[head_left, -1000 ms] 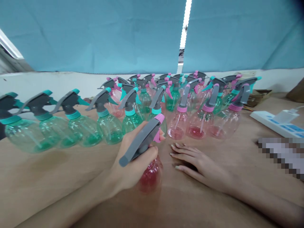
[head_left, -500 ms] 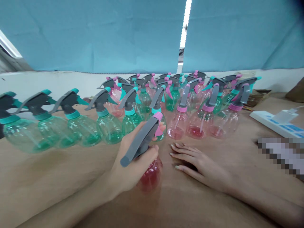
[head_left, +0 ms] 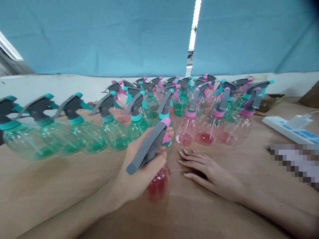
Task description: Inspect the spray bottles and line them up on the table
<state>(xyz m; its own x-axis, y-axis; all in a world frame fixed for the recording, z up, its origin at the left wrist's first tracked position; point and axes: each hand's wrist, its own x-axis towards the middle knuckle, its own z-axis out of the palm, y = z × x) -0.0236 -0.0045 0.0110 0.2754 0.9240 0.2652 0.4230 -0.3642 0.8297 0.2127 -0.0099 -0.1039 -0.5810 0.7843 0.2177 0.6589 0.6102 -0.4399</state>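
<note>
In the head view a pink spray bottle (head_left: 158, 184) with a grey trigger head and pink nozzle stands near the front of the table. My left hand (head_left: 142, 166) is wrapped round its neck, partly under the grey head, and hides the collar. To the right, my right hand (head_left: 204, 167) rests on the tabletop, fingers stretched out and holding nothing. Just beyond it are pink spray bottles, the nearest being one with a pink collar (head_left: 185, 132). A green spray bottle (head_left: 138, 127) stands behind my left hand.
More green spray bottles (head_left: 89, 136) line the left side of the wooden table (head_left: 62, 192). Several mixed pink and green ones crowd the back. At the right lies a white power strip (head_left: 286, 129) with a plug, near a pixelated flat object (head_left: 296, 162). A blue cloth (head_left: 112, 39) hangs behind.
</note>
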